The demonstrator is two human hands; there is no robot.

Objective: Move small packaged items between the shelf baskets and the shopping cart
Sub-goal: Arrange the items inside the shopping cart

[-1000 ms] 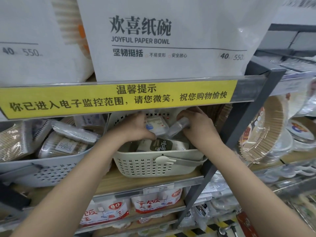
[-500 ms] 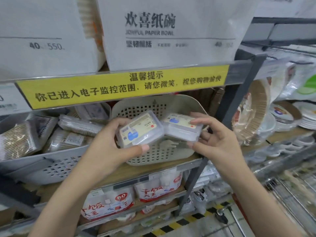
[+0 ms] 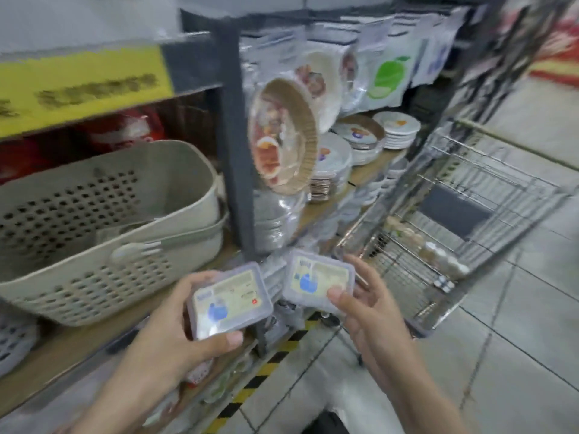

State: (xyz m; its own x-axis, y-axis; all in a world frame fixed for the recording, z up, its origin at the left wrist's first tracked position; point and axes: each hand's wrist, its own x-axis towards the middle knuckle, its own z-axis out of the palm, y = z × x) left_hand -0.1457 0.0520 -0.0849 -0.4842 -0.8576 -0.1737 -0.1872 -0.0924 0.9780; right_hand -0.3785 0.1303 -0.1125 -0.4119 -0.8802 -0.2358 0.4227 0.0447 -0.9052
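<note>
1. Store shelving filled the blurred head view, with a beige basket on the shelf at left.
2. Left hand gripped one clear box; right hand pinched another box.
3. Both were held low, probably bound for the wire cart at right.

A shop: stocked shelves, packaged plates, a wire shopping cart.
</note>
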